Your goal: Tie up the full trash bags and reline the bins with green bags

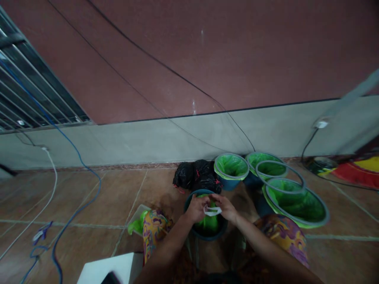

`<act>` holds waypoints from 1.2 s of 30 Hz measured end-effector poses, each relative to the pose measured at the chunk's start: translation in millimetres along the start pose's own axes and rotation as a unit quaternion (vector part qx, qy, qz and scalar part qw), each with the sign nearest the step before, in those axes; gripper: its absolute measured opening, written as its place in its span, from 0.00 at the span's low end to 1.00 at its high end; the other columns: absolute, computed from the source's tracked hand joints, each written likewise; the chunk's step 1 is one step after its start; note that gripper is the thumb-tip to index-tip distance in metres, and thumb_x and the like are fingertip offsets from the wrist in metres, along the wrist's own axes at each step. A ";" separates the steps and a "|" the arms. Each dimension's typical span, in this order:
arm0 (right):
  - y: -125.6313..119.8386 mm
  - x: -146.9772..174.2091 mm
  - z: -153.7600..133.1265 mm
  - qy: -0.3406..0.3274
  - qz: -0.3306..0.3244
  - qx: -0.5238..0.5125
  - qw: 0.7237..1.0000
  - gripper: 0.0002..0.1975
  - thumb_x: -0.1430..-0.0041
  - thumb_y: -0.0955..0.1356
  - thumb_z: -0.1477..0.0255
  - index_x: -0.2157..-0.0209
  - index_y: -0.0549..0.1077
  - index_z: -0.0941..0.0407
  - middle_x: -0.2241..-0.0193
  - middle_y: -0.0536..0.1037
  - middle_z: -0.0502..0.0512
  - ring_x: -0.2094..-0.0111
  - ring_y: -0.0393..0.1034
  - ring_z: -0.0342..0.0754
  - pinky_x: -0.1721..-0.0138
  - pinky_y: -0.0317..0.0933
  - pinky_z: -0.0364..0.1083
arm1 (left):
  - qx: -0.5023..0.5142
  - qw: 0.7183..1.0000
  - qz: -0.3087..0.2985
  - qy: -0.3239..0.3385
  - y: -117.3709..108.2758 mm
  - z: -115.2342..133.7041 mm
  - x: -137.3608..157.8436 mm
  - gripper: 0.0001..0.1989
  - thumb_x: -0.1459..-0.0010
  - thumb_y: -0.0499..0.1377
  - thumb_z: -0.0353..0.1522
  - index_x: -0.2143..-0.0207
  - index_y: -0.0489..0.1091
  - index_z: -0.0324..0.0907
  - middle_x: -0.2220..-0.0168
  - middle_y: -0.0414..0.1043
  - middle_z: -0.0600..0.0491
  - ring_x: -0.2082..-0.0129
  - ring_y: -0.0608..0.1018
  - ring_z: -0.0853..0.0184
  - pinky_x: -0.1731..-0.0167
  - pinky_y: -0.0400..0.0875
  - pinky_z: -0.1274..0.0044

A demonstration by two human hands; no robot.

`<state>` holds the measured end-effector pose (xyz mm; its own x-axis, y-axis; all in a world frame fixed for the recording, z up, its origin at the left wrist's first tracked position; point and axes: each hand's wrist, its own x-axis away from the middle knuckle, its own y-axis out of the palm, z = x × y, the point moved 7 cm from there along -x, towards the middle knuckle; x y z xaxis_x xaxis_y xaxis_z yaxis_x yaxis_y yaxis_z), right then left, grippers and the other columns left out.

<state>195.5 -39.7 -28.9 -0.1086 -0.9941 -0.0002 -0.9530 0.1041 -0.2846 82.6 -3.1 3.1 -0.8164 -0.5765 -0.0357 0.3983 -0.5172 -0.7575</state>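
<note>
A small white strip or tie (212, 211) is being pinched between the left hand (197, 208) and the right hand (226, 208), both closed on it from opposite ends, right above the dark blue bucket (189, 227) that's being kept between the knees on the tiled floor (97, 197). What the strip is exactly can't be made out, too small and blurry. A green liner (211, 224) is being seen inside that bucket, sagging down in the middle rather than folded over the rim, tbh. At 12 o'clock from the hands a knotted black bag (197, 176) is lying against the wall, and from about 1 to 3 o'clock four more green-lined buckets are sitting, the nearest one (231, 169) at 1 and the biggest one (297, 202) at 3, each with a grey hoop clamping its liner. Judging by those, the step is probably being done best if the strip is being kept taut and centred over the rim, with the liner being pulled up evenly all round before anything gets fixed, so no slack is being trapped on one side. A loose grey hoop (280, 176) looks to be resting across the far buckets.
</note>
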 end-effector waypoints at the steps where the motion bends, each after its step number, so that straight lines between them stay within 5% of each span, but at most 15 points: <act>1: 3.3 -2.4 1.5 -0.005 -0.008 -0.022 1.000 0.16 0.52 0.61 0.77 0.64 0.77 0.57 0.68 0.80 0.54 0.61 0.73 0.51 0.53 0.65 0.50 | -0.031 0.999 0.002 0.017 -2.3 5.4 -0.2 0.06 0.50 0.56 0.27 0.68 0.70 0.42 0.73 0.73 0.57 0.68 0.75 0.67 0.45 0.58 0.65; 10: 10.1 -2.4 7.7 0.037 -0.023 0.035 0.998 0.16 0.47 0.60 0.74 0.61 0.77 0.56 0.61 0.80 0.57 0.57 0.73 0.53 0.46 0.62 0.55 | -0.162 0.983 0.064 0.057 -4.3 18.8 5.4 0.09 0.40 0.52 0.26 0.63 0.70 0.43 0.65 0.75 0.53 0.61 0.76 0.65 0.38 0.52 0.64; 15: 14.6 -1.7 -2.7 0.023 -0.066 -0.074 0.995 0.17 0.49 0.66 0.70 0.57 0.75 0.56 0.58 0.79 0.57 0.56 0.72 0.52 0.48 0.63 0.52 | -0.090 0.984 0.143 0.058 -7.6 19.8 12.5 0.10 0.41 0.53 0.25 0.63 0.72 0.43 0.55 0.73 0.50 0.52 0.72 0.64 0.42 0.59 0.65; 19: 16.6 1.0 -1.0 0.031 -0.097 -0.116 0.988 0.12 0.51 0.69 0.64 0.67 0.76 0.57 0.67 0.78 0.53 0.62 0.71 0.51 0.53 0.64 0.49 | 0.000 0.981 0.194 0.020 -14.9 11.4 17.0 0.08 0.43 0.56 0.27 0.66 0.75 0.42 0.60 0.71 0.49 0.56 0.72 0.64 0.52 0.66 0.71; 24: 9.4 -2.0 12.0 0.051 -0.031 -0.100 0.993 0.11 0.51 0.68 0.63 0.72 0.74 0.57 0.75 0.74 0.51 0.70 0.67 0.47 0.63 0.62 0.46 | 0.122 0.975 0.185 0.012 -9.8 2.4 18.6 0.09 0.45 0.58 0.28 0.63 0.77 0.42 0.63 0.72 0.49 0.60 0.73 0.64 0.57 0.68 0.73; 31: -3.5 -2.1 8.0 0.027 0.064 0.098 0.993 0.09 0.44 0.60 0.71 0.69 0.71 0.56 0.69 0.73 0.52 0.65 0.68 0.47 0.59 0.62 0.46 | 0.222 0.955 0.197 -0.025 5.1 -8.3 21.0 0.09 0.42 0.58 0.33 0.64 0.77 0.41 0.62 0.75 0.47 0.60 0.76 0.64 0.56 0.70 0.73; 36: -12.3 9.0 -21.2 -0.019 0.059 0.305 0.950 0.10 0.40 0.58 0.74 0.64 0.69 0.56 0.60 0.73 0.58 0.58 0.67 0.49 0.53 0.59 0.47 | 0.178 0.963 0.173 -0.110 7.2 -17.2 19.5 0.13 0.39 0.52 0.32 0.67 0.76 0.41 0.66 0.77 0.48 0.66 0.76 0.65 0.60 0.70 0.74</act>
<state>200.2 -49.3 -5.1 -0.1822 -0.9784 -0.0977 -0.5919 0.1885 -0.7837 62.4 -7.2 -14.2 -0.5165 -0.8528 -0.0776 0.7802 -0.4313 -0.4531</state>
